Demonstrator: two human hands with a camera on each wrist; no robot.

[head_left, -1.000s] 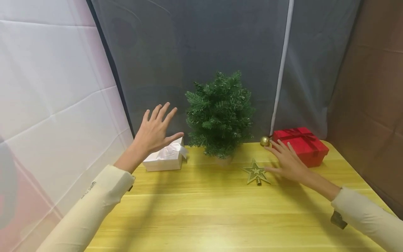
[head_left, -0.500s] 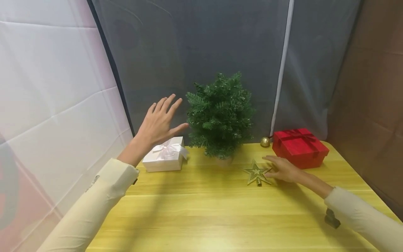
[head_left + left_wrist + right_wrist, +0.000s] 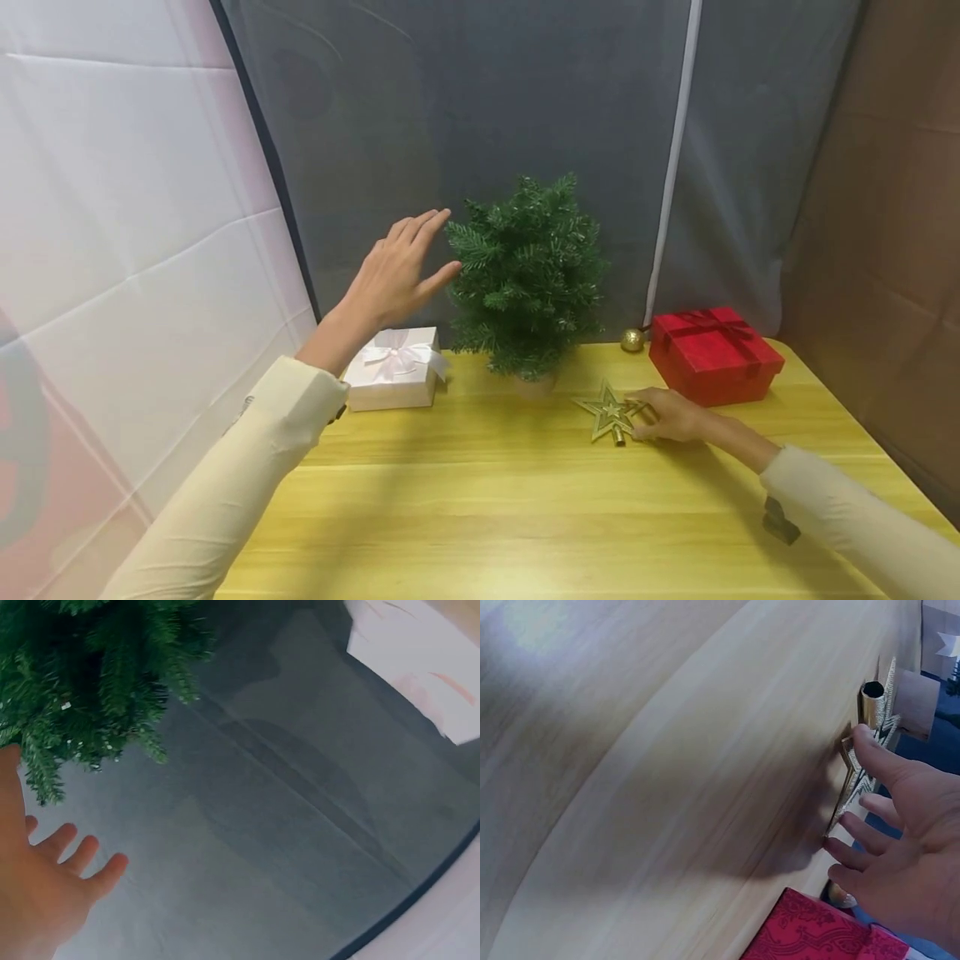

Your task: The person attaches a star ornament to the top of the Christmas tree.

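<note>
A gold star tree topper (image 3: pixel 609 412) lies on the table with its tube toward me. My right hand (image 3: pixel 671 417) is low over its right point, thumb and fingertips on either side. In the right wrist view, the thumb (image 3: pixel 874 754) touches the star near the tube, and the loosely spread fingers reach along its edge. The left hand (image 3: pixel 393 271) is raised beside a small green Christmas tree (image 3: pixel 528 275), fingers extended and holding nothing. Its thumb (image 3: pixel 442 279) is at the left branches; whether it touches them I cannot tell.
A white gift box (image 3: pixel 393 383) with a ribbon bow stands left of the tree, under the left arm. At the back right are a red gift box (image 3: pixel 716 358) and a gold ball ornament (image 3: pixel 632 340). Grey fabric (image 3: pixel 375 125) hangs behind the table (image 3: pixel 480 500).
My right hand has come down and left onto the star, its fingers drawing in, and the star has shifted slightly. The left hand has risen and moved right, up to the tree.
</note>
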